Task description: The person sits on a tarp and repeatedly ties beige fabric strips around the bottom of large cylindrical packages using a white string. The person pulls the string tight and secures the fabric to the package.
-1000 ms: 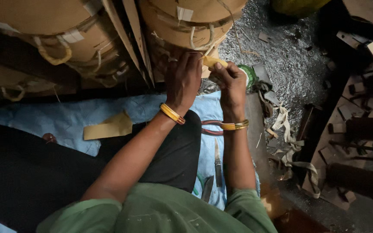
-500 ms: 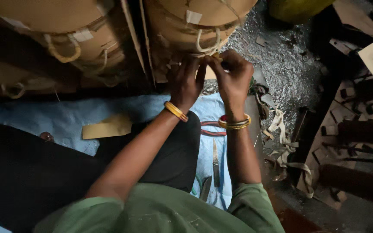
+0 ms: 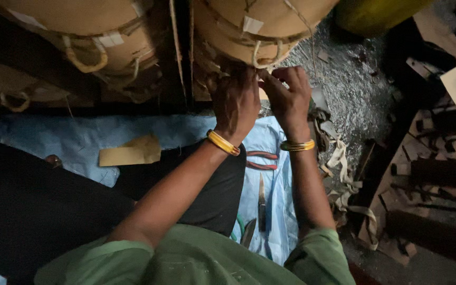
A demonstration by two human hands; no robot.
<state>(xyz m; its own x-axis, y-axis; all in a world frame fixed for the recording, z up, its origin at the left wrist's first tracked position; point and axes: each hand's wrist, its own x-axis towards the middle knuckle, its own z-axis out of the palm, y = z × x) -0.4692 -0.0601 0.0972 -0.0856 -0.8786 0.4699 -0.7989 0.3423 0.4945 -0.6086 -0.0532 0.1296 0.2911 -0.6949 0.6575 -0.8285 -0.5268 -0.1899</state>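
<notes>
Head view looks down on both hands raised together at twelve o'clock, against the underside of a large tan cardboard bundle bound with pale cord (image 3: 249,26). The left hand (image 3: 237,100) has its fingers curled shut on something at the bundle's lower edge, most likely the cord, though the knuckles hide what sits inside the grip. The right hand (image 3: 287,95) pinches closed on a thin pale strand (image 3: 312,50) that runs up toward one o'clock over the bundle's curve.

Judging by how things lie, the cord already wraps the bundle in several bands and a loop (image 3: 266,57) hangs at its bottom edge just above the hands, so the binding looks mostly done; the tying or tightening at that edge appears to be what is left. Whether a knot is formed, I cannot tell.

The bundle's long axis seems to run from about nine to three o'clock, its rounded face toward the camera. A second corded cardboard bundle (image 3: 96,37) lies at ten o'clock.

Lower down, on a light blue cloth (image 3: 80,140) over the floor, red-handled pliers (image 3: 262,160) and a dark knife (image 3: 261,203) lie at six o'clock, untouched, with a tan paper scrap (image 3: 130,151) at eight o'clock.
</notes>
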